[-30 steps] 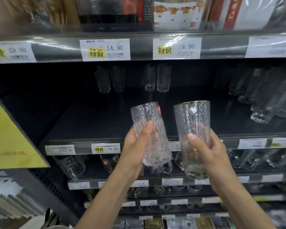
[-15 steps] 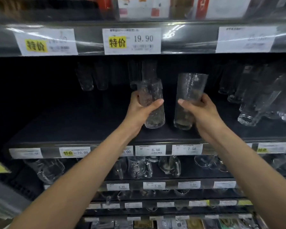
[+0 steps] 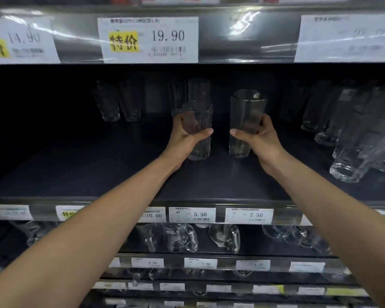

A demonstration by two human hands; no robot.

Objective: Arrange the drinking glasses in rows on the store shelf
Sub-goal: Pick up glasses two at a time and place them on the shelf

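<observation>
**Left item:** left hand (image 3: pixel 186 140), fingers and thumb curled round the middle of a clear rough-textured glass tumbler (image 3: pixel 199 121). The tumbler is held upright over the middle of the dark matte shelf board (image 3: pixel 93 172).

**Right item:** right hand (image 3: pixel 261 136), thumb in front and fingers wrapped behind the lower half of a taller smooth clear glass (image 3: pixel 246 112) with a thin gilt rim. It is also upright, near the tumbler but apart from it. Both bases are at or just above the board; contact cannot be told.

**Step in hand, as judged:** setting the pair down in front of the back row.
- Lower each base flat.
- Keep a gap between the two glass walls.
- Line the tumbler up with the dim back-row glass (image 3: pixel 199 88) directly behind it.
- Loosen each grip only once the weight rests on the board. Thin glass on a hard shelf is likely to chip if dropped or knocked sideways.

**Surface and room, left to right:**
- Back left: two shadowed glasses (image 3: pixel 118 101), well apart from the hands.
- Right end: a crowded group of clear tall glasses (image 3: pixel 351 152), which appear to lean in the wide lens.
- Strip above: a white price tag (image 3: pixel 150 40) reading 19.90, with a yellow patch.
- Front edge: small tags (image 3: pixel 192 214) reading 5.50 and 7.50.
- Shelf below: clear handled glass mugs (image 3: pixel 180 237).
- The shelf interior is dim.
</observation>
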